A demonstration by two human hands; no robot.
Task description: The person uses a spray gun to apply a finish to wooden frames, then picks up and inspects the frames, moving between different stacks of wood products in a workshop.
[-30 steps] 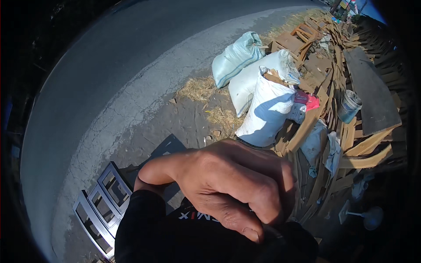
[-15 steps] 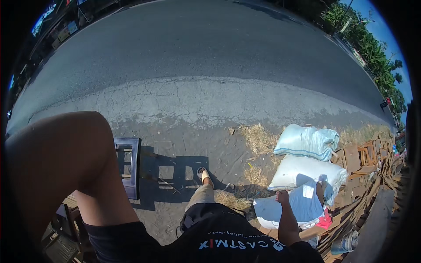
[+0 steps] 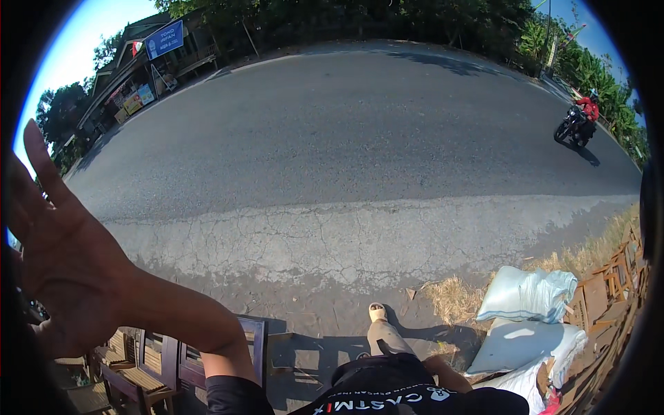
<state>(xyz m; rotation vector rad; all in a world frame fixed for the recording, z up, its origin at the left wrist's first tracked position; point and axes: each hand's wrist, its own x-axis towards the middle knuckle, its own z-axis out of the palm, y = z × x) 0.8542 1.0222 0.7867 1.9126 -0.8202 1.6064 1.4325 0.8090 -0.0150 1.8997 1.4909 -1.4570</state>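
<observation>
My left hand (image 3: 66, 266) is raised at the left side of the view, fingers apart and palm showing, with nothing in it. Beneath that forearm stand dark-framed wooden chairs (image 3: 155, 363) with slatted seats. My right hand (image 3: 434, 364) is low in front of my body, close to my waist; its fingers are too hidden to make out. To the right of it lie stuffed pale sacks, a light-blue one (image 3: 522, 294) on top and a white one (image 3: 519, 346) nearer me.
Beyond a cracked pavement strip (image 3: 311, 235) runs a wide asphalt road (image 3: 346, 131). A rider on a motorcycle (image 3: 573, 126) is on it at the far right. Dry straw (image 3: 453, 301) and stacked wood scraps (image 3: 615, 304) border the sacks. A shop with a blue sign (image 3: 164, 39) stands across the road.
The view has tilted up, showing more road and the approaching motorcycle. My left arm has swung so its open hand shows. My right arm has drawn in toward my waist.
</observation>
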